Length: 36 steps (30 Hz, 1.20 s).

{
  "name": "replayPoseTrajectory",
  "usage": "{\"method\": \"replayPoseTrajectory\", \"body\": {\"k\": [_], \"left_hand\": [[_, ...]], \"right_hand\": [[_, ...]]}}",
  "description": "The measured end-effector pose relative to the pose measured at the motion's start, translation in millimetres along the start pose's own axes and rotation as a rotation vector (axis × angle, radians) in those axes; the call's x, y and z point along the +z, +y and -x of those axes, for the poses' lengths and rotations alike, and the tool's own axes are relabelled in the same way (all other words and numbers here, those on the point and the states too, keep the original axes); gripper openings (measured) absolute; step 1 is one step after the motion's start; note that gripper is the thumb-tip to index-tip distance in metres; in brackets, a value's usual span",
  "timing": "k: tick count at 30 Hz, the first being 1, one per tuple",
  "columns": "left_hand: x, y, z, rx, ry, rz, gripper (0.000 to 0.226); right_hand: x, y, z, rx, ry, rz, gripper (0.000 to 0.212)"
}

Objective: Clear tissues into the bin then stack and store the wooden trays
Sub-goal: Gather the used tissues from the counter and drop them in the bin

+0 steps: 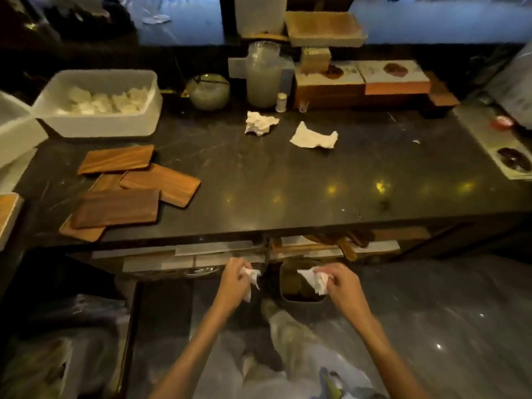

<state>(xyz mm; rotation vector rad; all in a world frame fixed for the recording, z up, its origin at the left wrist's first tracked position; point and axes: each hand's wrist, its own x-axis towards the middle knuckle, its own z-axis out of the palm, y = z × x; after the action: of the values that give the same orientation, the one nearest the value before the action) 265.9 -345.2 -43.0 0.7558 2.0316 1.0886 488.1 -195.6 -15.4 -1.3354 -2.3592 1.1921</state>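
My left hand (234, 280) is closed on a crumpled white tissue (253, 279) below the counter's front edge. My right hand (341, 285) grips another white tissue (315, 279), held just above a small dark bin (300, 299) on the floor under the counter. Two more tissues lie on the dark countertop (288, 180): a crumpled one (260, 123) and a flatter one (314, 137) toward the back. Several wooden trays (126, 185) lie loosely overlapped at the counter's left front.
A white tub (100, 125) of folded cloths stands at the back left. A jar (263, 74), a round pot (207, 92) and boxed items (359, 82) line the back. A shelf (331, 246) under the counter holds wooden pieces. My shoe (269, 308) is beside the bin.
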Motion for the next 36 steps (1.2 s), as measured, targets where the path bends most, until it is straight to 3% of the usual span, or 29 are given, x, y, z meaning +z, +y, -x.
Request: {"method": "replayPoseTrajectory", "body": {"k": [2,6,11,18,21,25,31,36], "left_hand": [[17,5,14,-0.044,-0.052,0.036,0.023],[48,20,38,-0.092,-0.133,0.041,0.044],[80,30,57,-0.087,-0.155,-0.019,0.03],[140,26,71,-0.185,-0.024,-0.064,0.027],[179,7,60,-0.264,0.02,-0.061,0.032],[227,-36,8,-0.364,-0.067,-0.036,0.019],[288,-143,-91,-0.367,-0.157,0.026,0.031],[330,-258,-156,-0.354,-0.052,0.015,0.04]], "right_hand": [[-11,21,21,0.046,0.026,0.004,0.036],[-39,51,42,0.122,0.099,-0.047,0.031],[-61,89,39,0.07,0.064,0.085,0.025],[-74,160,2,0.161,-0.109,-0.13,0.041],[-71,184,-14,0.319,-0.247,-0.282,0.052],[-39,225,-44,0.423,-0.292,-0.405,0.053],[64,310,-95,0.53,-0.16,-0.507,0.042],[161,398,-130,0.731,-0.114,-0.719,0.035]]}}
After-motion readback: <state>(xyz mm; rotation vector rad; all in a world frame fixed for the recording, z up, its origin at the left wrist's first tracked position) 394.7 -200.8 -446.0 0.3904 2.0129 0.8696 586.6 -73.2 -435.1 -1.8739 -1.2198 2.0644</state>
